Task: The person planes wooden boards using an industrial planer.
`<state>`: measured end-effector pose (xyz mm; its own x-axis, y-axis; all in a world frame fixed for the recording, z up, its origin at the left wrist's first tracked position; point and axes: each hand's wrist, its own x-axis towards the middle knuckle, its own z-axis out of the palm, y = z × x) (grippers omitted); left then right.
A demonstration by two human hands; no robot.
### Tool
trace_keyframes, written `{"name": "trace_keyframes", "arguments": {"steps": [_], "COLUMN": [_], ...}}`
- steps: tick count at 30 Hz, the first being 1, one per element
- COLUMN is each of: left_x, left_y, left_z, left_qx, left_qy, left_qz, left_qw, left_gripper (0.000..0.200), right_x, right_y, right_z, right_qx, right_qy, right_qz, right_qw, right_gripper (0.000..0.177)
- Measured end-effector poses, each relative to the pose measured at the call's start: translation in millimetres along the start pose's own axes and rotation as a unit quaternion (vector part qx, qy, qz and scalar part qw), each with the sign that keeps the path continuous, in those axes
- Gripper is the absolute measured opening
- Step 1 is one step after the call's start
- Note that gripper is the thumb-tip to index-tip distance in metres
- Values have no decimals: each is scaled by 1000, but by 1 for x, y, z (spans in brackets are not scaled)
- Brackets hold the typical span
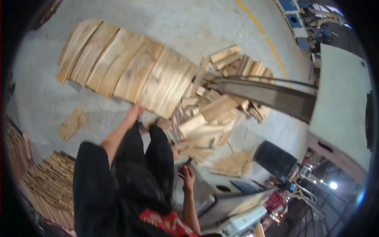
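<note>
A row of overlapping wide wooden boards (134,65) lies across the floor in front of me. My left hand (135,111) is at the near edge of this row, its fingers closed on the edge of a wooden board (148,81). Off to the right, beside my legs, my right hand (186,177) hangs in the air with fingers apart and nothing in it. Close to it are the pale panels of a machine (221,179). Past the end of the row lies a heap of wooden offcuts (211,118).
A grey metal beam (272,96) runs over the heap to a pale machine housing (341,102). One loose board (72,124) lies on the floor at left. Stacked wood (49,181) stands at lower left. A black box-like object (275,160) is at right.
</note>
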<state>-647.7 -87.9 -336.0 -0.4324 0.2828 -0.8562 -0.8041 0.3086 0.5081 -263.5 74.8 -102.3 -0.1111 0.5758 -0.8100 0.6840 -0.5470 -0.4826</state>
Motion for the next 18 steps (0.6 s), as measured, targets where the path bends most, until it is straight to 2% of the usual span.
{"name": "trace_keyframes", "arguments": {"steps": [2,5,7,8,9,10,11,12,13,14,15,16,17,18], "left_x": [19,72,113,118,132,129,145,160,165,169,164,159,163,172], "left_y": [-16,-80,-122,-121,-138,-137,-153,-172,-157,-140,-127,-125,-133,-142], "left_z": [4,14,28,36,42,45,41,36,42,47,47,44,38,30], "left_qx": [27,-17,-61,-162,-245,-322,-303,-285,-278,-270,-274,-281,-293,-304], "left_qy": [32,129,188,197,195,108,108,106,129,152,167,185,162,136], "left_qz": [38,-74,-155,-232,-241,-212,-256,-299,-281,-263,-236,-213,-221,-225], "left_qw": [998,989,968,939,919,916,912,905,909,914,917,917,916,916], "left_gripper": [83,88,96,99,94,87,90,94,99,104,109,114,117,120], "right_x": [47,162,283,323,367,426,482,493,506,532,556,577,595,610], "right_y": [-47,-70,-62,-98,-113,-124,-128,-173,-204,-225,-244,-263,-278,-286], "right_z": [39,98,145,180,206,224,250,287,318,340,355,370,384,399], "right_qx": [31,38,-144,-330,-376,-334,-196,-76,-81,-180,-282,-317,-345,-370], "right_qy": [-46,-104,-91,-44,-27,-62,-91,-136,-114,-70,-24,-5,18,8], "right_qz": [2,-13,-150,-99,-300,-356,-342,-280,-275,-374,-461,-542,-618,-590], "right_qw": [998,994,974,938,876,871,915,947,951,907,841,778,706,717], "right_gripper": [39,36,33,31,31,34,35,35,40,45,51,60,70,72]}}
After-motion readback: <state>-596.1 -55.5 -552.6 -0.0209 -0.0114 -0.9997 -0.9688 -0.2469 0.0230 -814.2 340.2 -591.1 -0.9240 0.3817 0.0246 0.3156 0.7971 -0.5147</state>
